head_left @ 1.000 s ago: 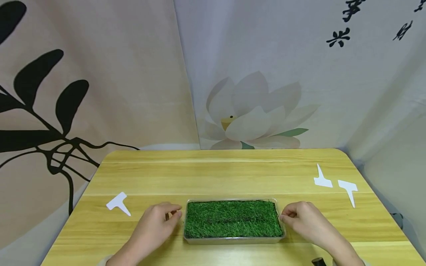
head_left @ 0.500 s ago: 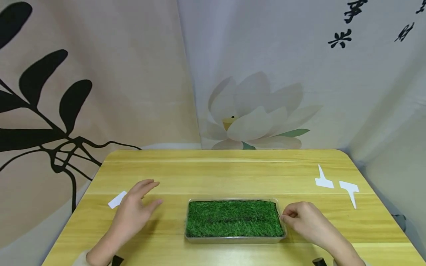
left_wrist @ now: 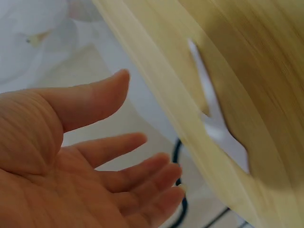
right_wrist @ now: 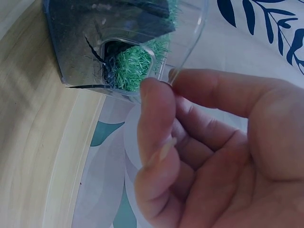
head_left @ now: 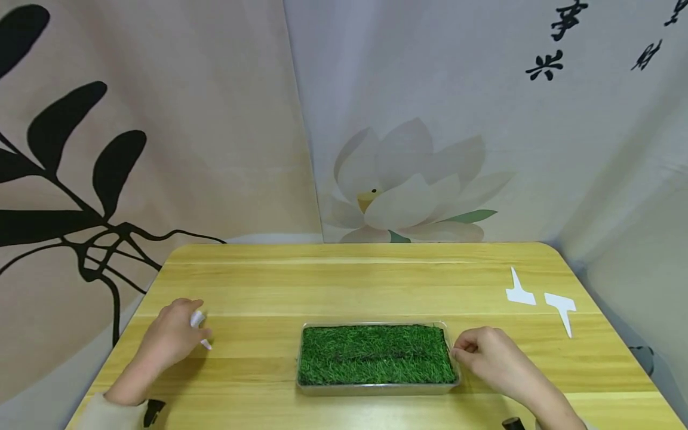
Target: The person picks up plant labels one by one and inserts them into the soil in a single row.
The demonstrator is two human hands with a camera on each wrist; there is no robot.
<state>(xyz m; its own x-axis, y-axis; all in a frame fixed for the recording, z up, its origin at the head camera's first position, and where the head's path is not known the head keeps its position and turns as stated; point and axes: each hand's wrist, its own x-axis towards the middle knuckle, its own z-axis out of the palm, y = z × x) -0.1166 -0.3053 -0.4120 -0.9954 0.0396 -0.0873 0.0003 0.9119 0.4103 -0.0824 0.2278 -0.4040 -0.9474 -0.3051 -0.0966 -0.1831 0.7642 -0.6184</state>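
A clear rectangular box (head_left: 377, 390) filled with green grass-like turf (head_left: 376, 355) sits upright, long sides running nine to three o'clock; the right hand (head_left: 490, 357) pinches its rim at three; toward ten lies a white T-shaped tag (left_wrist: 223, 135), stem toward five, just apart from the left hand's (head_left: 174, 331) loose fingers.

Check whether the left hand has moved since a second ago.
Yes: in the head view, the left hand has moved left across the table, from beside the tray to a white tag.
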